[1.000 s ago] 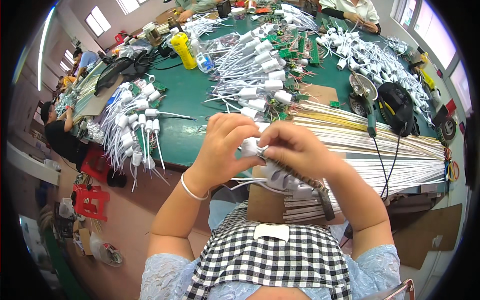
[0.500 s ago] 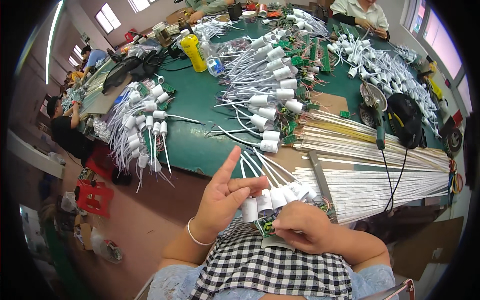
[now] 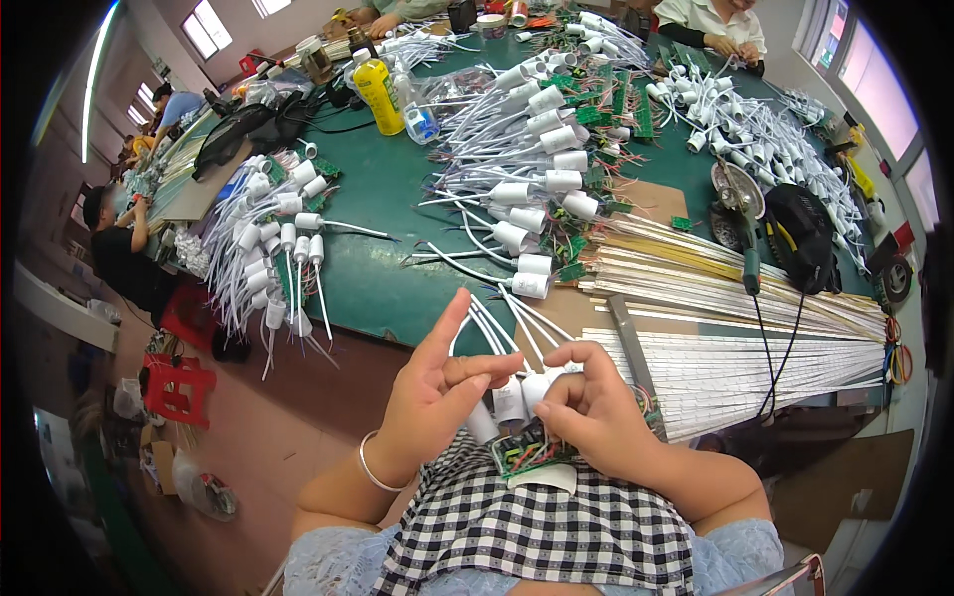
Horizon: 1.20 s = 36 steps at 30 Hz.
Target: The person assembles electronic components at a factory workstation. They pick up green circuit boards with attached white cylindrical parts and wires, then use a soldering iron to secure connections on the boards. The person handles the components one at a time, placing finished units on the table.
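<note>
At the table's near edge, my left hand (image 3: 434, 397) points its index finger upward while thumb and middle finger press together; what lies between them is hidden. My right hand (image 3: 603, 415) curls thumb and index finger into a pinch in front of the white cylinders, and I cannot make out what it grips. Between the hands a row of white plastic cylinders (image 3: 509, 402) has white cables (image 3: 487, 326) running away from me. Below them, close to the checked apron (image 3: 556, 526), are green circuit boards (image 3: 527, 452) with thin red and black wires. A white flap (image 3: 545, 480) lies under the boards.
More cabled cylinders (image 3: 512, 194) fill the green table's (image 3: 373, 273) middle, left and far right. Pale strips (image 3: 755, 377) fan out rightward beside a metal bar (image 3: 636, 348). An angle grinder (image 3: 743, 223) and yellow bottle (image 3: 378, 91) stand farther off. Co-workers sit around.
My right hand has opened out of its fist and moved up from the circuit boards to the cylinders. The boards show more now. The left hand keeps its pose, shifted slightly left.
</note>
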Each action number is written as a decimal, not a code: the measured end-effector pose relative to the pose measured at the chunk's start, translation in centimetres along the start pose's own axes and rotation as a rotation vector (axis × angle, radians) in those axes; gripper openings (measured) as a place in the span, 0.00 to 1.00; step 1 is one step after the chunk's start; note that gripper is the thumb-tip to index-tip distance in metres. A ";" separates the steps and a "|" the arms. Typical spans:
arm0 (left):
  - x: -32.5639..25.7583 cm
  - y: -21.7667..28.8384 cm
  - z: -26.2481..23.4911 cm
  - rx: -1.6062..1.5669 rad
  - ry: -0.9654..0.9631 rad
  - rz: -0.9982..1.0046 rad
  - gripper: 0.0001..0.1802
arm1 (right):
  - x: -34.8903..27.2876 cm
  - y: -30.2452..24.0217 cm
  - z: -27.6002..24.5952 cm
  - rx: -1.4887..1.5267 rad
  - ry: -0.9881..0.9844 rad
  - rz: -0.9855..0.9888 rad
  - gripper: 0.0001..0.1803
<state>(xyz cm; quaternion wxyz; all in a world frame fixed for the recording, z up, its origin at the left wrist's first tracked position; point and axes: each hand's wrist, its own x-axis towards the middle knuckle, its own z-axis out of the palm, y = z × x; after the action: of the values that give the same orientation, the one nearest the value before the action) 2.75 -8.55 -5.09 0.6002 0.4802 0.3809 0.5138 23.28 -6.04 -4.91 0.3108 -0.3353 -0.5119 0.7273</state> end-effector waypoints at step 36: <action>-4.5 -4.8 -5.0 1.087 -0.051 0.719 0.23 | 1.3 -2.6 -4.2 -0.881 -0.468 -0.660 0.28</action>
<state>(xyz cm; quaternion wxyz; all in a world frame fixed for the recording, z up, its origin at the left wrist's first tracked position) -1.61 -12.06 -11.12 0.0711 0.8248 0.3877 0.4054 26.18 -1.98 -3.74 0.2311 -0.0867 -0.8972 0.3662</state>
